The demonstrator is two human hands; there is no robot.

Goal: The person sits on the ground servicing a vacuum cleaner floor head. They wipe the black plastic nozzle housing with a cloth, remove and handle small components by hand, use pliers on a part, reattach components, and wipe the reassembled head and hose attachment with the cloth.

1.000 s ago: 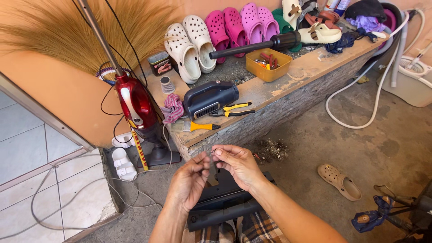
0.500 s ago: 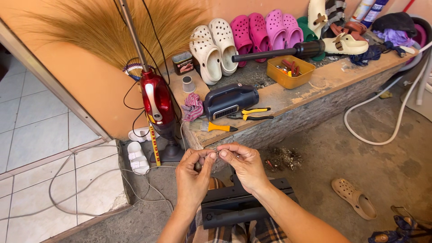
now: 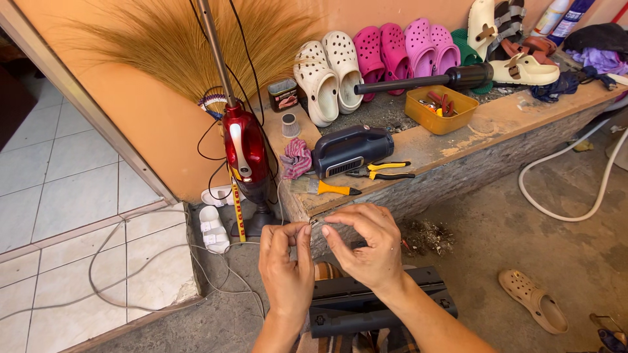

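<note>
Both hands meet at centre frame above a black flat part [image 3: 366, 297]: the left hand [image 3: 286, 261] and right hand [image 3: 366, 245] each pinch one end of a thin wire [image 3: 315, 223], which runs 9 to 3 o'clock between the fingertips, equally close to either hand.

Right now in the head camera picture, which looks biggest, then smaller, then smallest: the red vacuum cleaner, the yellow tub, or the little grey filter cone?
1. Red vacuum cleaner, clearly the largest.
2. Yellow tub, mid-sized; it sits farther back on the ledge, so it may look a bit smaller than it is.
3. Grey filter cone, smallest.
</note>
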